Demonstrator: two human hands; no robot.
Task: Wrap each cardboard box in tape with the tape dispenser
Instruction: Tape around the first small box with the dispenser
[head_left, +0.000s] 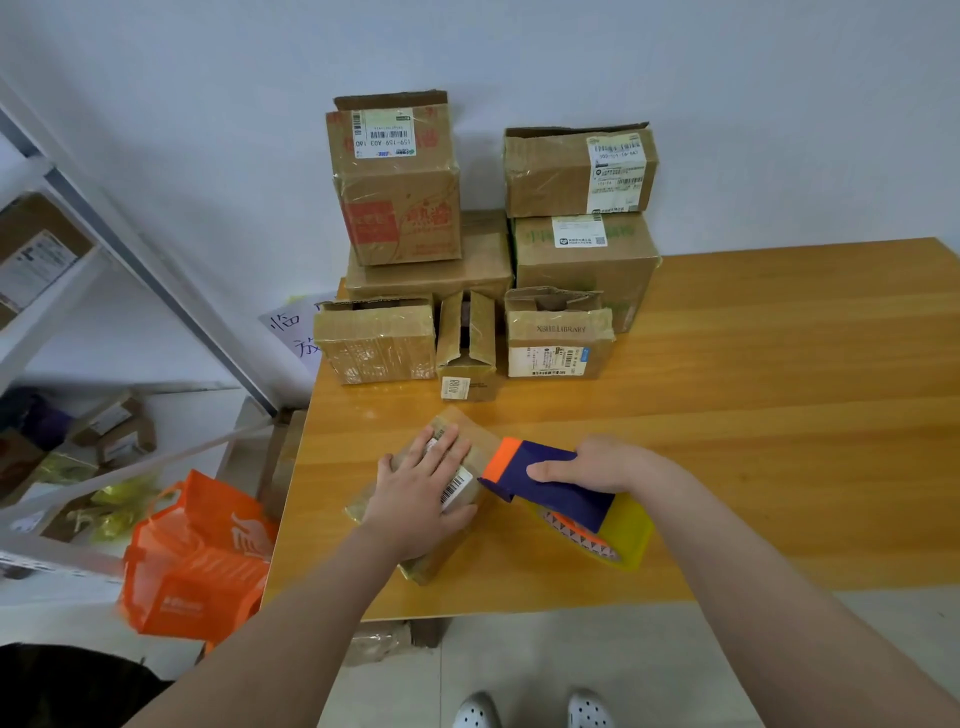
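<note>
A small flat cardboard box (441, 551) with a barcode label lies near the front edge of the wooden table (753, 415). My left hand (423, 486) presses flat on top of it, fingers spread. My right hand (602, 465) grips the purple and orange tape dispenser (550, 480), whose orange nose touches the box's right side. Its yellow tape roll (618, 540) hangs toward me. Several more cardboard boxes (405, 182) are stacked at the table's back left against the wall.
An orange bag (197, 566) sits on the floor left of the table. A white metal shelf (78, 218) holding parcels stands at the far left. Another parcel (374, 642) lies under the table's front edge. My white shoes (530, 712) show below.
</note>
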